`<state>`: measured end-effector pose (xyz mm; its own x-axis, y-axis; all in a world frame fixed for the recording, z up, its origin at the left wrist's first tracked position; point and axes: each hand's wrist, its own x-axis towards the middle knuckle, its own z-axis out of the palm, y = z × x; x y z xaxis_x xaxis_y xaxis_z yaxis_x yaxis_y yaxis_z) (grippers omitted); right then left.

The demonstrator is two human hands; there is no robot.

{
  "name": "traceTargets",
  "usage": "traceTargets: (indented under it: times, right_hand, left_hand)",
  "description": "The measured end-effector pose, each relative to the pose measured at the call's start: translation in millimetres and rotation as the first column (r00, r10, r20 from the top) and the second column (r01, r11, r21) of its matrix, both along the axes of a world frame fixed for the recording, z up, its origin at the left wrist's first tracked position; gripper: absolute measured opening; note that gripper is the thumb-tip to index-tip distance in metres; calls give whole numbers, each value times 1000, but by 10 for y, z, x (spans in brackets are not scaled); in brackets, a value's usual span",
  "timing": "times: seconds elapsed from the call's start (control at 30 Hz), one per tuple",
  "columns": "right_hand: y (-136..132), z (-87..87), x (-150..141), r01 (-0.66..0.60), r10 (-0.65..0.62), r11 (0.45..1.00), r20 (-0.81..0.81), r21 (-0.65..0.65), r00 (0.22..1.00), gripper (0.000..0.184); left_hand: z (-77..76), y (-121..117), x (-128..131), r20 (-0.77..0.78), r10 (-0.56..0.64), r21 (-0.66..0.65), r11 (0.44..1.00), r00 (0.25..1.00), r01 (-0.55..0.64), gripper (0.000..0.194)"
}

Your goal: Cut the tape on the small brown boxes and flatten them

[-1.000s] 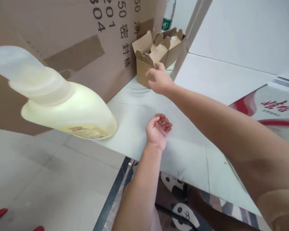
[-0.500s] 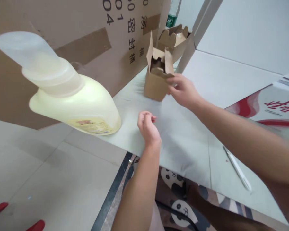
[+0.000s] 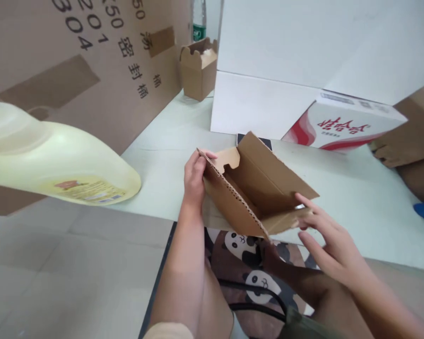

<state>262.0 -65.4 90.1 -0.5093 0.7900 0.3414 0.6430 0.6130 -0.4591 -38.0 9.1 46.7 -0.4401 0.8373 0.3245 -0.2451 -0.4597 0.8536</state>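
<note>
A brown cardboard box (image 3: 231,200) with its top flaps raised is tilted over the front edge of the table. My left hand (image 3: 195,176) is closed on the box's left wall and flap, with the thumb on the outer side and fingertips over the rim. On the other side, my right hand (image 3: 325,235) has its fingers spread, and the fingertips touch the near right flap. Looking through the open top, I see bare brown inner walls; the bottom is partly in shadow.
A pale yellow bottle (image 3: 81,160) stands at the left edge before a large printed carton (image 3: 116,89). Behind are a second small cardboard box (image 3: 199,75), a plastic bottle (image 3: 199,23), and a white-and-red box (image 3: 342,125). A dark flat object (image 3: 266,142) lies partly hidden behind the held box.
The nearer small box has come from the back of the table to in front of me, and my left hand now grips it. My view has turned right.
</note>
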Motion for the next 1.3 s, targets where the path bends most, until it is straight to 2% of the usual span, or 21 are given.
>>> traceTargets:
  times: [0.07, 0.17, 0.23, 0.3, 0.37, 0.43, 0.5, 0.6, 0.67, 0.73, 0.8, 0.87, 0.9, 0.97, 1.0, 1.07, 1.1, 1.13, 1.2, 1.27, 1.3]
  right_hand:
    - [28, -104, -97, 145, -146, 989, -58, -17, 988, 16]
    - [28, -235, -243, 268, -265, 964, -116, 5, 957, 22]
    - [10, -306, -302, 368, -355, 929, -181, 43, 917, 21]
    - [-7, -379, -326, 423, -408, 906, -242, 12, 880, 23]
    - [-29, -463, -332, 329, -330, 942, -329, -60, 885, 24]
    - [-64, -543, -334, 135, -161, 987, -453, -89, 877, 24]
    - [-110, -591, -340, -4, -59, 993, -540, -115, 840, 29]
    - [-163, -585, -354, -37, -73, 982, -550, -187, 832, 30]
    - [-171, -563, -355, -27, -80, 981, -533, -191, 842, 24]
    - [-160, -564, -342, 10, -106, 985, -560, -172, 822, 21]
    - [-142, -601, -310, 103, -202, 976, -613, -193, 763, 26]
    - [-130, -663, -269, 213, -351, 933, -614, -289, 707, 31]
    - [-130, -697, -251, 245, -418, 902, -574, -356, 704, 33]
    - [-141, -757, -231, 261, -496, 832, -445, -490, 746, 38]
    - [-152, -777, -233, 232, -495, 795, -380, -561, 781, 40]
    - [-179, -790, -266, 114, -426, 729, -317, -675, 848, 44]
    - [-192, -780, -296, 47, -369, 720, -324, -693, 871, 47]
    - [-201, -758, -333, -16, -301, 733, -345, -680, 889, 51]
    - [-202, -685, -420, -90, -155, 817, -367, -570, 917, 59]
    - [-181, -591, -504, -122, -20, 906, -329, -405, 944, 62]
    - [-165, -547, -538, -124, 18, 935, -306, -333, 952, 62]
  left_hand:
    - [-8, 46, 102, -52, -1, -62, 998, 999, -2, 34]
    - [-18, 79, 194, -121, 26, -120, 992, 992, -40, 30]
    - [-34, 79, 208, -179, 55, -130, 988, 982, -79, 36]
    - [-65, 73, 181, -260, 69, -115, 988, 963, -102, 43]
    - [-101, 69, 124, -345, 73, -66, 993, 936, -101, 44]
    - [-127, 71, 57, -420, 59, -26, 997, 906, -77, 37]
    - [-131, 76, 0, -492, -11, -23, 1000, 870, -1, 29]
    - [-97, 79, -48, -579, -147, -78, 989, 802, 125, 30]
    - [-69, 74, -65, -592, -182, -118, 983, 785, 139, 32]
    - [-54, 62, -86, -572, -182, -149, 982, 800, 116, 33]
    - [-51, 45, -120, -526, -178, -177, 979, 832, 97, 31]
    - [-56, 24, -170, -456, -170, -203, 976, 874, 84, 29]
    - [-58, 14, -200, -414, -161, -215, 974, 896, 75, 27]
    - [-62, -3, -262, -318, -100, -227, 973, 943, 26, 26]
    - [-64, -11, -292, -261, -46, -231, 973, 964, -17, 26]
    - [-66, -22, -343, -115, 78, -252, 962, 990, -105, 26]
    - [-66, -27, -362, -36, 129, -273, 953, 991, -133, 25]
    - [-67, -31, -375, 37, 165, -299, 943, 986, -147, 25]
    - [-69, -42, -382, 149, 185, -366, 923, 971, -120, 24]
    - [-75, -53, -365, 205, 139, -460, 887, 969, -30, 19]
    - [-79, -57, -348, 225, 80, -508, 860, 971, 47, 19]
